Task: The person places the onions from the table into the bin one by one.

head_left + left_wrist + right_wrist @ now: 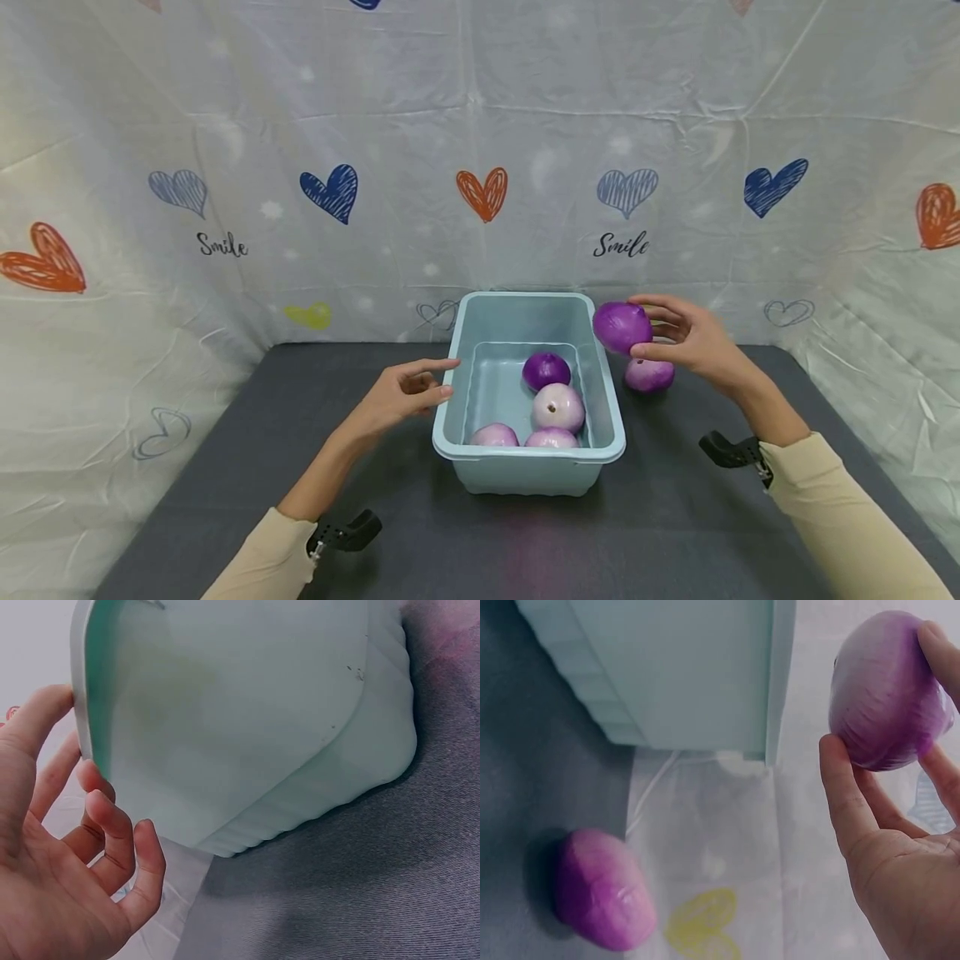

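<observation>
A light blue plastic bin point(517, 475) stands on the dark table and holds several purple and pale onions, among them a dark purple onion point(546, 372) and a pale onion point(558, 408). At the bin's left rim, my left hand point(405, 387) touches the edge with thumb and index finger, its other fingers loosely bent. My right hand point(686, 337) holds a purple onion point(621, 327) in thumb and fingertips, raised just outside the right rim. Below that hand another purple onion point(649, 376) lies on the table; the right wrist view shows this onion point(604, 891) too.
The dark cloth-covered table point(480, 542) runs back to a pale curtain point(405, 108) printed with hearts and the word Smile. Curtain also hangs at both sides. Black straps with camera mounts point(345, 533) sit on both wrists.
</observation>
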Demonstrator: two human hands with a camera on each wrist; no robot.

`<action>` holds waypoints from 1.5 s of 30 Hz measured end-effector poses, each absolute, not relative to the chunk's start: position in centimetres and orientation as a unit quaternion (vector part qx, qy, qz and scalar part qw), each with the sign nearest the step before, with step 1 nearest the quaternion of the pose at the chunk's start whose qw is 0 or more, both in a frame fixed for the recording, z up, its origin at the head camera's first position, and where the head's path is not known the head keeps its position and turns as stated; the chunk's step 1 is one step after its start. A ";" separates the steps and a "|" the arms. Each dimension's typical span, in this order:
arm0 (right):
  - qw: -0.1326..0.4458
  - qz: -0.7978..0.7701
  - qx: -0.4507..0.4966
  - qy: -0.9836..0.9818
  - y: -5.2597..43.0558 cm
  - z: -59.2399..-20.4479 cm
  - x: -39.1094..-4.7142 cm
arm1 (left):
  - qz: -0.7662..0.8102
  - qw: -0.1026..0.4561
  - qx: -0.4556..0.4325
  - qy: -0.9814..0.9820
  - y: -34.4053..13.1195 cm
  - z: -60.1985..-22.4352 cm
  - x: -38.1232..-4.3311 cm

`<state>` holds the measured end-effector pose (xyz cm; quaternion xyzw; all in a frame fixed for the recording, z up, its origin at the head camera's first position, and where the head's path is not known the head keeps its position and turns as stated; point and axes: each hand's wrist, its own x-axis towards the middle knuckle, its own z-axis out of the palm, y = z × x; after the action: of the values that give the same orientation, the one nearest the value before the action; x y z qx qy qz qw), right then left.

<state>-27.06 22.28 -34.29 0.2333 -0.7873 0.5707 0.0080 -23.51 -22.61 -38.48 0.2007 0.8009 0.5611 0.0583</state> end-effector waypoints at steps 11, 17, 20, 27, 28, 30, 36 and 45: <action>-0.015 0.579 0.288 -0.763 20.3 -34.0 -27.5 | 0.560 0.063 0.208 0.800 -22.7 -37.9 -23.5; -0.028 0.578 0.306 -0.756 19.6 -34.1 -27.7 | 0.560 0.062 0.197 0.803 -22.6 -37.8 -23.4; -0.035 0.581 0.307 -0.753 19.3 -34.1 -27.7 | 0.557 0.063 0.194 0.805 -22.6 -37.8 -23.4; -0.049 0.583 0.301 -0.753 19.1 -34.3 -27.6 | 0.553 0.065 0.185 0.810 -22.6 -37.9 -23.4; -0.051 0.584 0.299 -0.753 19.2 -34.4 -27.6 | 0.553 0.065 0.185 0.810 -22.6 -37.9 -23.4; -0.052 0.585 0.296 -0.754 19.3 -34.4 -27.5 | 0.553 0.065 0.187 0.809 -22.6 -37.9 -23.4; -0.064 0.599 0.303 -0.738 19.9 -34.8 -27.6 | 0.553 0.066 0.189 0.809 -22.6 -38.0 -23.4; -0.051 0.592 0.283 -0.753 22.0 -35.2 -27.4 | 0.555 0.070 0.191 0.807 -22.6 -38.0 -23.5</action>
<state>-27.41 22.02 -35.20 0.2829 -0.7531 0.5918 -0.0506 -23.51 -22.62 -37.99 0.1913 0.8066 0.5549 0.0700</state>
